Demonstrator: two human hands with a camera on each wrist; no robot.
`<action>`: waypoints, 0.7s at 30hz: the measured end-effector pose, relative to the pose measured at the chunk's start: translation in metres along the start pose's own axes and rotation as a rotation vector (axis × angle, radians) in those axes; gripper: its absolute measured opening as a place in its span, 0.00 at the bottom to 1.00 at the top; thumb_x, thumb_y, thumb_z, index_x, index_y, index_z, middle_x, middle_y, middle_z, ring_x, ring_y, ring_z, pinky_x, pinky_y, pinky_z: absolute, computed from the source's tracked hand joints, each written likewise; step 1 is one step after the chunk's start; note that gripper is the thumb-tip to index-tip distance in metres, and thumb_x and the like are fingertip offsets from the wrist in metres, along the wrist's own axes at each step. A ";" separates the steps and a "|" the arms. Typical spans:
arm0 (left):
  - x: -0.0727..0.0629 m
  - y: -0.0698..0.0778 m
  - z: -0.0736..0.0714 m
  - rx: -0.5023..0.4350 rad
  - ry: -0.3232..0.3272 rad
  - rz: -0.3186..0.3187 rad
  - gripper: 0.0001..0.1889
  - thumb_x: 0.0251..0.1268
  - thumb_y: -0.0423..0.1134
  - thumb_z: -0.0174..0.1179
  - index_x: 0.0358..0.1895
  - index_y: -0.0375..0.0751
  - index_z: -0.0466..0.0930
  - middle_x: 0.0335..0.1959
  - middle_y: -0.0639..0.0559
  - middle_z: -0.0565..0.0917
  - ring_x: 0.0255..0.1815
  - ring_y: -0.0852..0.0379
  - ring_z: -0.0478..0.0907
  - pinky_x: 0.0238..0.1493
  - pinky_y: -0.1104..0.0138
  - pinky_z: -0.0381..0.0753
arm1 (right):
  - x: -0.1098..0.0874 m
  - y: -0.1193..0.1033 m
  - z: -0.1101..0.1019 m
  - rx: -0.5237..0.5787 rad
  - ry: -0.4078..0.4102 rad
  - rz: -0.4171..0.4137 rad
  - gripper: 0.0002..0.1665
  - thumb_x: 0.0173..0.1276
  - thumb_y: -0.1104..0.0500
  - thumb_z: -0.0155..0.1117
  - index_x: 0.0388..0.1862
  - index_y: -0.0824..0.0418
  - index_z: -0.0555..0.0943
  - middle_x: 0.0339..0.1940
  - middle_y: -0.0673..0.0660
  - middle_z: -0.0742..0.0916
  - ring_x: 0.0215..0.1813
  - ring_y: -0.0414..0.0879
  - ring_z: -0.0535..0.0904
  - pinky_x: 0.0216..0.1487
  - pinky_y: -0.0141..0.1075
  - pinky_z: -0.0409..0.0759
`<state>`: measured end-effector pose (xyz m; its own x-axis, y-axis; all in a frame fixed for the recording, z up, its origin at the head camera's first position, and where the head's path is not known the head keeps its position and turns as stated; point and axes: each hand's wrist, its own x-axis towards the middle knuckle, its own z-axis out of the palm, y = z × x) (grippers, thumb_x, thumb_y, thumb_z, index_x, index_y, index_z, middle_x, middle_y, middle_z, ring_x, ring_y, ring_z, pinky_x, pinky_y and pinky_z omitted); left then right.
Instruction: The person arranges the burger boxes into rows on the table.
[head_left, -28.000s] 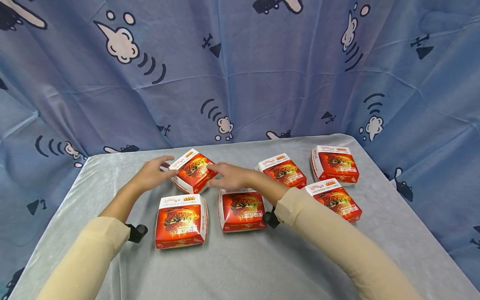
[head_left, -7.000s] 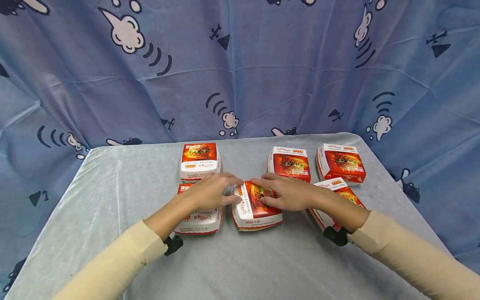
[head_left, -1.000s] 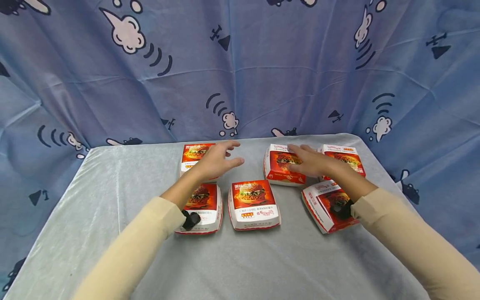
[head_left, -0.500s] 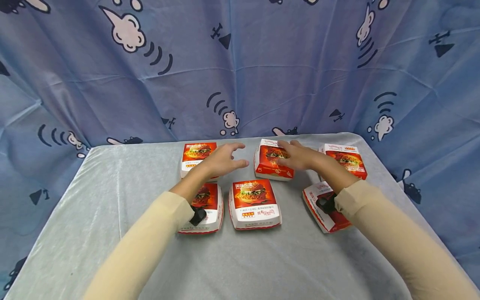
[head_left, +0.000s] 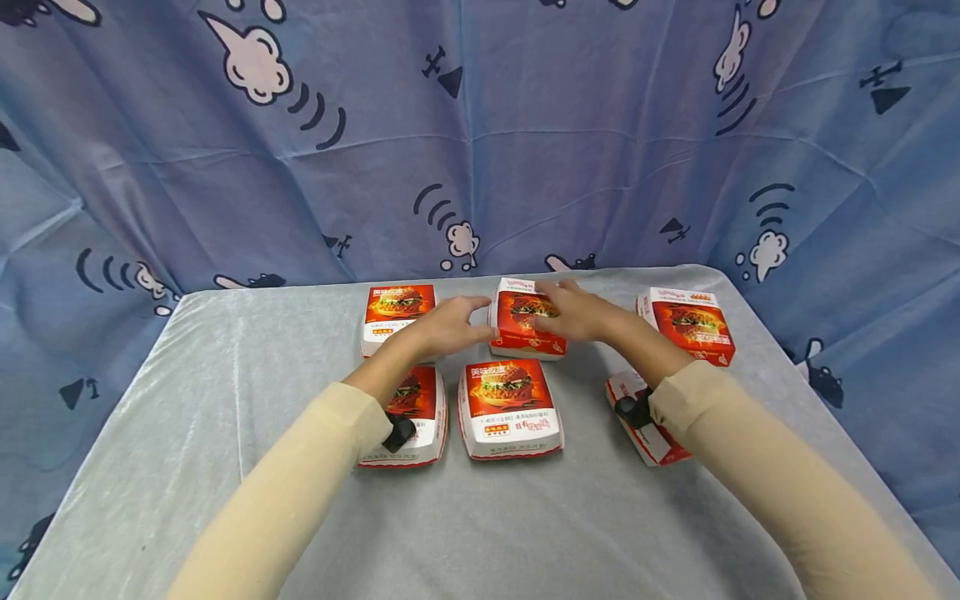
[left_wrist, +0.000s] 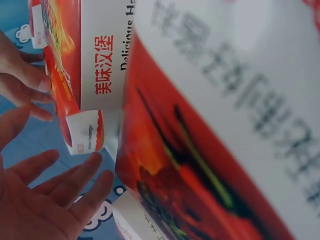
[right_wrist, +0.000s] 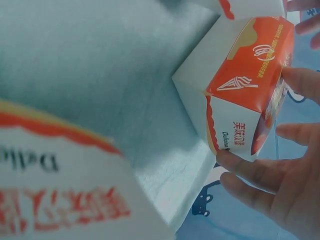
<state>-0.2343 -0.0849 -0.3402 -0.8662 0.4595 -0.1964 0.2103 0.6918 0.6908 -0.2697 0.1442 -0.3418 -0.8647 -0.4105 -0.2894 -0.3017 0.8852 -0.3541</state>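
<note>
Several red-and-white cardboard burger boxes stand closed on the table. My right hand (head_left: 581, 312) lies against the right side of the back middle burger box (head_left: 517, 340), fingers extended over its top and side. In the right wrist view, the thumb reaches the top edge of this box (right_wrist: 245, 75) and another finger touches its side. My left hand (head_left: 446, 325) is at its left side with fingers spread; the left wrist view shows these fingers (left_wrist: 75, 185) holding nothing. Another burger box (head_left: 401, 304) sits at the back left, partly behind the left hand.
Two burger boxes, a left one (head_left: 416, 433) and a middle one (head_left: 510, 408), form the nearer row. On the right stand a tilted box (head_left: 652, 437), partly under my right forearm, and a back box (head_left: 690, 325). A blue curtain (head_left: 480, 167) hangs behind the grey tablecloth (head_left: 465, 533).
Over the last second the back middle box has slid left with my right hand, away from the back right box. My left hand has come slightly right and lower towards it.
</note>
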 end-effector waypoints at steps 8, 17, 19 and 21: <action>0.001 -0.001 0.002 0.007 -0.055 -0.027 0.33 0.73 0.45 0.57 0.77 0.38 0.60 0.74 0.42 0.66 0.76 0.48 0.59 0.74 0.57 0.60 | 0.005 -0.010 0.005 0.013 0.001 -0.007 0.45 0.74 0.47 0.58 0.80 0.64 0.52 0.75 0.76 0.59 0.71 0.72 0.62 0.66 0.67 0.63; 0.001 0.000 0.002 0.046 -0.086 -0.069 0.34 0.73 0.47 0.57 0.77 0.39 0.59 0.75 0.44 0.66 0.76 0.48 0.59 0.74 0.56 0.60 | 0.007 -0.017 0.009 -0.007 0.019 -0.011 0.46 0.73 0.45 0.59 0.80 0.60 0.52 0.75 0.74 0.60 0.69 0.71 0.66 0.64 0.66 0.67; 0.002 -0.001 0.004 0.062 -0.078 -0.065 0.34 0.73 0.46 0.57 0.77 0.38 0.59 0.74 0.43 0.67 0.75 0.48 0.60 0.73 0.56 0.60 | 0.006 -0.019 0.010 -0.009 0.017 -0.013 0.46 0.73 0.44 0.59 0.80 0.60 0.52 0.75 0.73 0.60 0.69 0.71 0.66 0.63 0.66 0.68; 0.002 -0.001 0.005 0.084 -0.068 -0.056 0.33 0.73 0.46 0.57 0.76 0.37 0.60 0.73 0.42 0.68 0.75 0.48 0.62 0.73 0.57 0.61 | 0.005 -0.021 0.010 -0.014 0.016 -0.011 0.46 0.73 0.45 0.60 0.80 0.59 0.53 0.75 0.73 0.62 0.68 0.70 0.68 0.62 0.65 0.69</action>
<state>-0.2339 -0.0823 -0.3451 -0.8456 0.4533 -0.2820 0.2019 0.7605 0.6171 -0.2635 0.1216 -0.3446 -0.8677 -0.4165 -0.2713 -0.3164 0.8838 -0.3448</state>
